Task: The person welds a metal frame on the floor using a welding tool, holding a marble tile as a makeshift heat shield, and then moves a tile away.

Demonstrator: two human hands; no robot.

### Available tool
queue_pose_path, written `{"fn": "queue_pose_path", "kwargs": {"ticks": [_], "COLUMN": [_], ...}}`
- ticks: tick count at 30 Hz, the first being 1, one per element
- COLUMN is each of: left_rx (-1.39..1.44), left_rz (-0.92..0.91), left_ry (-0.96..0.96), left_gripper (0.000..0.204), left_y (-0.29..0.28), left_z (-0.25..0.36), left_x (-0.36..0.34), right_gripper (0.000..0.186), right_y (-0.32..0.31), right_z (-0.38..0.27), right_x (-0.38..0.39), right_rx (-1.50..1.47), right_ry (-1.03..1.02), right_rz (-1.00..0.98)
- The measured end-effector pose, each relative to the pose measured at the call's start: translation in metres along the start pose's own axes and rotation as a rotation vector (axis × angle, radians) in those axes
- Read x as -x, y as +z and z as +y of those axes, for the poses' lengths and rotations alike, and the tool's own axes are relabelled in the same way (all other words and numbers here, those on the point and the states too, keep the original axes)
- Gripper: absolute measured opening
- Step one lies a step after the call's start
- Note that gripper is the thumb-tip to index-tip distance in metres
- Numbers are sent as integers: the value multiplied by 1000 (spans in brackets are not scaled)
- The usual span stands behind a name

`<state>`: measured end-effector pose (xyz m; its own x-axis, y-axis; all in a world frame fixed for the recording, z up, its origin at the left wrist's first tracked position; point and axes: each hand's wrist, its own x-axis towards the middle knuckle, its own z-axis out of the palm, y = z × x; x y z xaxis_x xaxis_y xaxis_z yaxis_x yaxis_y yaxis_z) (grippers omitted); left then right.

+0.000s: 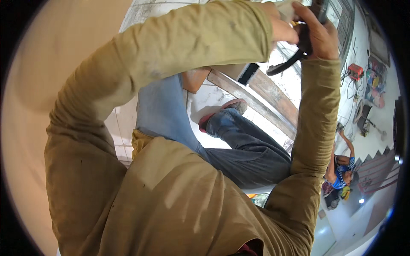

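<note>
Both my hands are raised close together at the upper right, beyond my long khaki sleeves. My right hand [322,37] is closed around a black object [304,39], whose kind I cannot make out. From its lower side a curved black band [283,67] sticks out to the left. Against the object's left side, my left hand [282,30] has its fingers curled; what lies in them is hidden. Something pale and a small yellow spot show between the hands, too small to name.
Below my hands, long boards [273,89] lie on the white tiled floor beside a brown block [195,80]. A red box-shaped machine [355,71] with cables stands at the right. Another person [341,173] in blue is low down by the stairs [378,168].
</note>
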<state>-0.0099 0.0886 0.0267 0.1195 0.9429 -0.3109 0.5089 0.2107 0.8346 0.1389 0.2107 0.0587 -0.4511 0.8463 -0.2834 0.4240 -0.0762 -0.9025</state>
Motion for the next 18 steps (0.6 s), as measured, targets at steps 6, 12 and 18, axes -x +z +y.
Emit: {"fn": "queue_pose_path", "kwargs": {"ticks": [6, 12, 18], "left_rx": [306, 259, 535], "left_rz": [-13, 72, 70], "left_ry": [-41, -95, 111], "left_gripper": [71, 81, 75], "left_y": [-4, -1, 5], "left_z": [-10, 3, -18], "left_x": [12, 7, -8], "right_gripper": [21, 19, 20], "right_y": [1, -3, 3], "right_z": [-8, 1, 15], "right_x": [-3, -4, -17], "right_rx": [-5, 89, 159], "right_ry": [-31, -214, -368], "right_rz": [-13, 77, 192]}}
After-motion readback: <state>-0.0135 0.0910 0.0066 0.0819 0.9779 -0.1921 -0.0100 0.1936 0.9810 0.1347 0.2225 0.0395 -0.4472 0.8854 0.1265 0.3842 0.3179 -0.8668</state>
